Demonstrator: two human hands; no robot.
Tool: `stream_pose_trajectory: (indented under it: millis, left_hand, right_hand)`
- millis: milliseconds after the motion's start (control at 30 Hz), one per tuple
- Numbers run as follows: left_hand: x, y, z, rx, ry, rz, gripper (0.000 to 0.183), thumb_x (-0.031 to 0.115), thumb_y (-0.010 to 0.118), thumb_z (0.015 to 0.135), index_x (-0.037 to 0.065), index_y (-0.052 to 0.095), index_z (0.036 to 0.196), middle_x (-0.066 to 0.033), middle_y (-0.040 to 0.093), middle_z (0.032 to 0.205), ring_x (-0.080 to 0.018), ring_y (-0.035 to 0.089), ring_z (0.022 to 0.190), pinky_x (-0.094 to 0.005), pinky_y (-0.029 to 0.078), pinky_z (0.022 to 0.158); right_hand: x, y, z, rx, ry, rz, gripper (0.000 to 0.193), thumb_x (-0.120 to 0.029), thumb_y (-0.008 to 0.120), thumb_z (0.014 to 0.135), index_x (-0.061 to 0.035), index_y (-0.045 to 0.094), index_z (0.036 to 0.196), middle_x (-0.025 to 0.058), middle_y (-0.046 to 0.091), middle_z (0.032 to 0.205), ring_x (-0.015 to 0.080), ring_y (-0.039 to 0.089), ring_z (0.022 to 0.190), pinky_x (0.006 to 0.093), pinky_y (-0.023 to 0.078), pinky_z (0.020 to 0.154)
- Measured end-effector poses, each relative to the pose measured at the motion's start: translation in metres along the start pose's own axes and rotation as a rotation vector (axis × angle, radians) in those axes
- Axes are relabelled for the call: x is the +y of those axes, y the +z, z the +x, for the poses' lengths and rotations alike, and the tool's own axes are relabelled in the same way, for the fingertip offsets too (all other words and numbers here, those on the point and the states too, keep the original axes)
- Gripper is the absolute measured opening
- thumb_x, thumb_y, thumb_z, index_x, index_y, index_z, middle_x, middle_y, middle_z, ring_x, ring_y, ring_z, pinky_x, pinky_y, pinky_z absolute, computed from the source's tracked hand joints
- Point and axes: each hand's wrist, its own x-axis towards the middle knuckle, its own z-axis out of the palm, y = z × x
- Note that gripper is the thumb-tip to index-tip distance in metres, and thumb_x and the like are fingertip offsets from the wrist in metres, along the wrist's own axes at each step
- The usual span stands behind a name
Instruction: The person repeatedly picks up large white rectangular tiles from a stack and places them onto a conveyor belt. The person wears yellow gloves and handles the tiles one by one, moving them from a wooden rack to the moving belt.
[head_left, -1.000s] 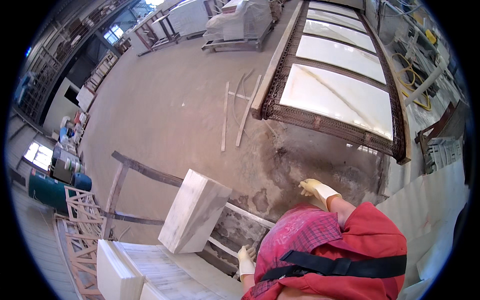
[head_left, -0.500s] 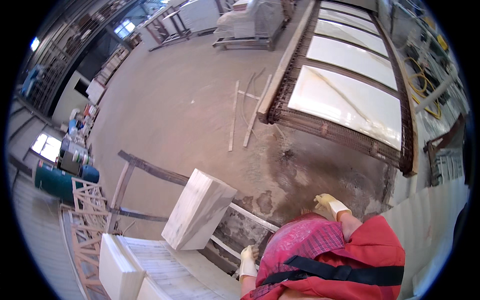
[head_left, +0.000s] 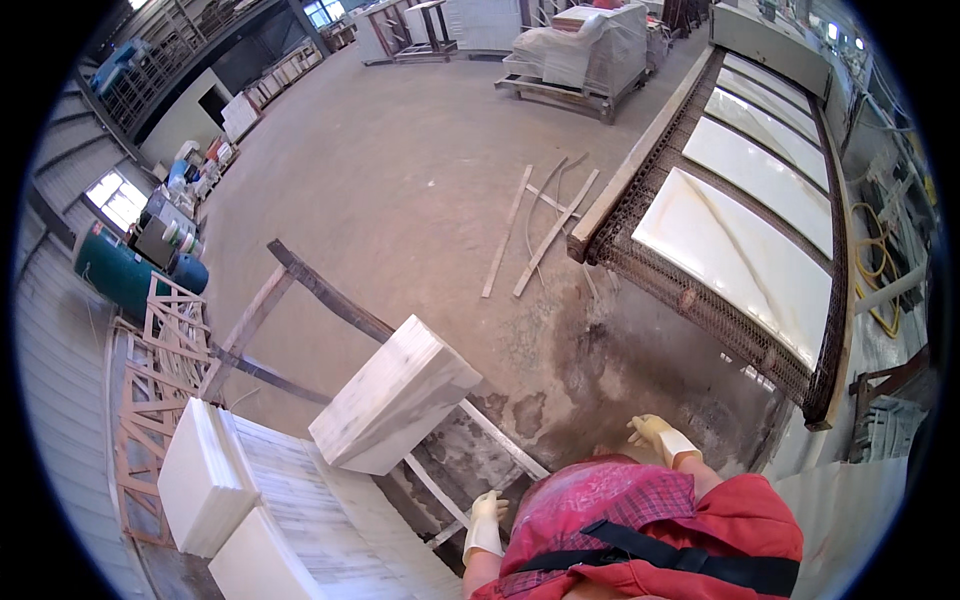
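Workshop floor: We stand in a big, dusty workshop with a brown floor (head_left: pixel 400 190).
Left glove: Our left hand (head_left: pixel 487 510), in a pale yellow glove, has its fingers a bit bent, and we see nothing in it. It is right by the pale bars (head_left: pixel 437 490); we cannot tell if they touch.
Right glove: Our right hand (head_left: pixel 652 435) has loose, half-open fingers and looks empty, above a dark floor patch (head_left: pixel 610 375).
Clothes: We wear red sleeves (head_left: pixel 745 515) and a black strap (head_left: pixel 690 558).
Marble stack: Ahead and left of our left hand, a thick white marble stack (head_left: pixel 400 390) with gray streaks sits slantwise at the far end of the bars.
More slabs: Other white slabs (head_left: pixel 205 480) stand packed together farther left.
Mesh belt: Ahead and right, a brown mesh belt (head_left: pixel 690 298) carries shiny white slabs (head_left: pixel 745 265) in a row.
Far away: We see a plastic-wrapped pile (head_left: pixel 590 55) at the back and a green barrel (head_left: pixel 115 270) far left.
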Motion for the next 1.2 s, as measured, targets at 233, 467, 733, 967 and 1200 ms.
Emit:
stream_pose_trajectory:
  millis: [233, 467, 733, 967, 1200]
  left_hand:
    - [0.003, 0.004, -0.004, 0.025, 0.009, 0.021, 0.038, 0.038, 0.048, 0.101, 0.010, 0.065, 0.120, -0.0160, 0.074, 0.099, -0.0267, 0.069, 0.078, -0.0406, 0.054, 0.071]
    - [-0.002, -0.006, -0.016, 0.050, 0.027, 0.067, 0.041, 0.040, 0.047, 0.101, 0.010, 0.065, 0.122, -0.0152, 0.075, 0.101, -0.0247, 0.069, 0.076, -0.0397, 0.054, 0.069]
    - [-0.010, -0.012, -0.022, 0.048, 0.010, 0.055, 0.039, 0.038, 0.047, 0.102, 0.010, 0.066, 0.121, -0.0152, 0.075, 0.101, -0.0263, 0.070, 0.078, -0.0406, 0.054, 0.070]
    - [-0.022, -0.020, -0.014, 0.028, -0.011, 0.047, 0.038, 0.038, 0.047, 0.102, 0.010, 0.066, 0.119, -0.0157, 0.074, 0.098, -0.0264, 0.069, 0.076, -0.0398, 0.053, 0.067]
    - [-0.010, -0.022, -0.010, 0.034, -0.003, 0.095, 0.037, 0.038, 0.048, 0.101, 0.011, 0.066, 0.120, -0.0140, 0.075, 0.095, -0.0226, 0.068, 0.070, -0.0368, 0.052, 0.065]
  right_hand:
    - [-0.006, 0.002, 0.013, 0.005, 0.020, -0.018, 0.040, -0.033, 0.043, 0.100, -0.0071, 0.062, 0.124, 0.0129, 0.073, 0.096, 0.0188, 0.062, 0.073, 0.0339, 0.050, 0.068]
    - [-0.006, 0.013, 0.016, -0.033, 0.029, -0.065, 0.042, -0.036, 0.038, 0.105, -0.0094, 0.061, 0.129, 0.0133, 0.075, 0.097, 0.0199, 0.066, 0.075, 0.0348, 0.055, 0.071]
    - [0.018, 0.023, 0.024, -0.045, 0.015, -0.092, 0.042, -0.035, 0.038, 0.105, -0.0077, 0.060, 0.129, 0.0136, 0.075, 0.097, 0.0209, 0.067, 0.074, 0.0354, 0.055, 0.070]
    - [0.030, 0.027, 0.019, -0.057, 0.037, -0.087, 0.041, -0.036, 0.039, 0.105, -0.0080, 0.060, 0.127, 0.0139, 0.075, 0.095, 0.0221, 0.068, 0.077, 0.0355, 0.055, 0.069]
    - [0.029, 0.032, 0.018, -0.055, 0.043, -0.068, 0.040, -0.037, 0.039, 0.106, -0.0093, 0.061, 0.126, 0.0132, 0.075, 0.097, 0.0207, 0.068, 0.078, 0.0359, 0.055, 0.072]
